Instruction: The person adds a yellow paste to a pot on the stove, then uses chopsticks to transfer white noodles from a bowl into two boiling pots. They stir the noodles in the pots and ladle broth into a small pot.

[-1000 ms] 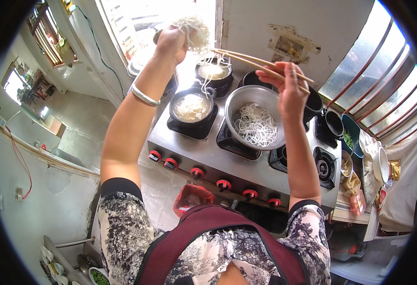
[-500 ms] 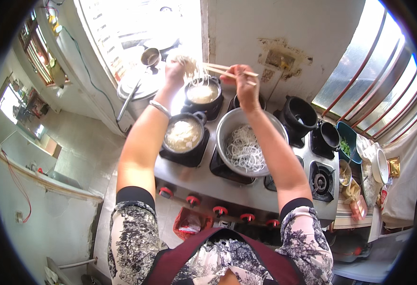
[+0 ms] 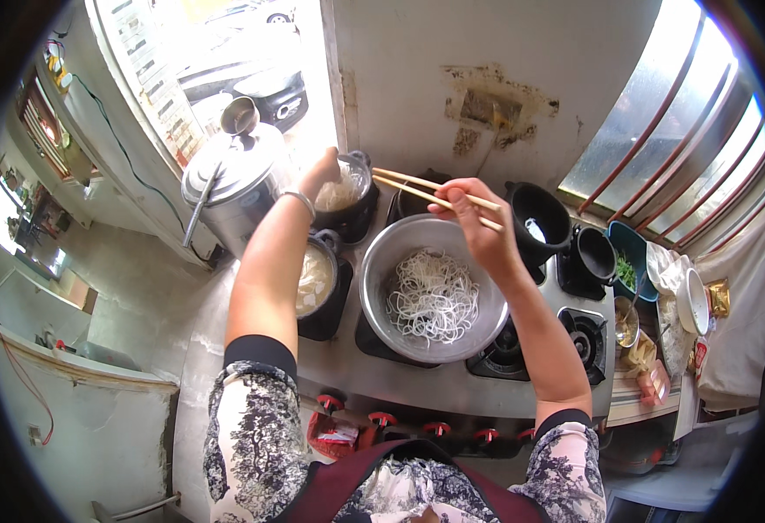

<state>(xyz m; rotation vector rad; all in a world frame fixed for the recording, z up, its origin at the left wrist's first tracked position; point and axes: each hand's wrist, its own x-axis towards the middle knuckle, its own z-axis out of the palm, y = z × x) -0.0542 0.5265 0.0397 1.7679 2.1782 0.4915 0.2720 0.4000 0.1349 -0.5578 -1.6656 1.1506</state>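
Your two bare hands work above a metal stove carrying several pots. Your left hand is at the left part of the far pot, its fingers over the opening; pale noodles lie within, directly beneath and beside it. Whether this grip is closed on any of them you cannot tell, the fingers being partly hidden and washed out by glare. Your right hand has a narrow grip, holding a pair of wooden chopsticks. Their tips point left and end near the right side of the far pot, slightly parted.

Below the chopsticks, a wide metal bowl holds a loose heap of white noodles. To its left, your left forearm partly covers the near pot, which contains pale food in liquid. Beyond that forearm stands a tall stockpot; a ladle lies across its lid. To the right of your right hand are two black pots, the larger and the smaller. Farther right, near the desk, a teal basin holds leafy greens.
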